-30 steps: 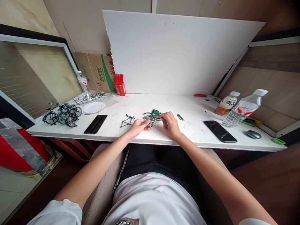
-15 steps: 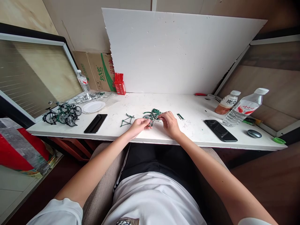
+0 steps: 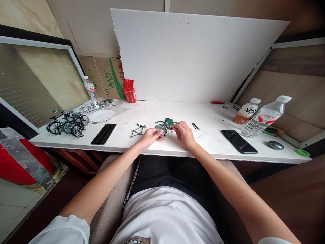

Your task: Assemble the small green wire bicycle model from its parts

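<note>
My left hand point(image 3: 150, 137) is closed in a pinch on a small dark model bicycle part point(image 3: 163, 135), partly hidden by the fingers. Just to its right, the fingertips of my right hand point(image 3: 184, 134) are pressed together beside the loose green bicycle parts point(image 3: 169, 121); what they grip is too small to make out. Spoked model wheels point(image 3: 159, 126) lie among those parts, beyond both hands. A green model bicycle frame point(image 3: 137, 130) rests left of my left hand. Short green strips point(image 3: 195, 126) lie right of my right hand.
Assembled model bicycles point(image 3: 68, 123) stand at the left, near white plates point(image 3: 102, 116) and a phone point(image 3: 104, 134). Another phone point(image 3: 239, 141), a mouse point(image 3: 275, 145), a drink bottle point(image 3: 246, 111) and a water bottle point(image 3: 266, 117) occupy the right. A white board point(image 3: 195, 57) leans behind.
</note>
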`<state>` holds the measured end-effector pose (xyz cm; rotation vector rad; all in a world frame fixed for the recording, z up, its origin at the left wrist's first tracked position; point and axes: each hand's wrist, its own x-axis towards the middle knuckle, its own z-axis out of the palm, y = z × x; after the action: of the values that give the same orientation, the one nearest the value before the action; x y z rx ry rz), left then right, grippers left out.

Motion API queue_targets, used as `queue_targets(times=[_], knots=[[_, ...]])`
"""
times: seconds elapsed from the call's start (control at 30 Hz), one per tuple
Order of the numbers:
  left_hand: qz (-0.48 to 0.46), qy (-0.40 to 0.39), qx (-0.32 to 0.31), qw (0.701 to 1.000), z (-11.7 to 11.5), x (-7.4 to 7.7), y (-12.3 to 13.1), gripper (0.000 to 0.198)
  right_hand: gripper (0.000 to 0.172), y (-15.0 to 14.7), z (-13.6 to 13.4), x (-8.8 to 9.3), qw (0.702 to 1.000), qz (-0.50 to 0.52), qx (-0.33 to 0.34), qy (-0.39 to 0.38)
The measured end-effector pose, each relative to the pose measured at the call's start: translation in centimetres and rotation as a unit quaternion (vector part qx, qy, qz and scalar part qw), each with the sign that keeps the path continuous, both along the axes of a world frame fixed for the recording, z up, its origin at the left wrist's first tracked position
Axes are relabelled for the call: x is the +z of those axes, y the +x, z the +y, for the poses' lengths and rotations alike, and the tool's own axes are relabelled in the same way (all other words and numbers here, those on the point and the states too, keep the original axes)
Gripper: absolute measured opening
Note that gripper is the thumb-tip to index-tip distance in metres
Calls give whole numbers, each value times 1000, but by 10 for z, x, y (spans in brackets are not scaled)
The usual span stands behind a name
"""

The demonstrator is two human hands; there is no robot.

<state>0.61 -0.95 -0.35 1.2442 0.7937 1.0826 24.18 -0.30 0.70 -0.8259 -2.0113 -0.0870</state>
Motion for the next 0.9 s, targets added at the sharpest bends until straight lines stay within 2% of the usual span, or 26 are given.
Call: queue_targets(times=[0.33, 0.67, 0.77, 0.9], knots=[[14, 1, 15, 1000, 1, -1, -1, 63, 36, 1, -3, 1, 1000, -8, 8, -21], [39, 9, 18, 999, 0, -1, 0, 68, 51, 3, -1, -2, 997, -71, -40, -11], [40, 15, 13, 999, 0, -2, 0, 66, 48, 4, -1, -3, 995, -90, -37, -21], [33, 17, 15, 999, 0, -4, -1, 64, 31, 3, -4, 0, 994, -89, -13, -60]])
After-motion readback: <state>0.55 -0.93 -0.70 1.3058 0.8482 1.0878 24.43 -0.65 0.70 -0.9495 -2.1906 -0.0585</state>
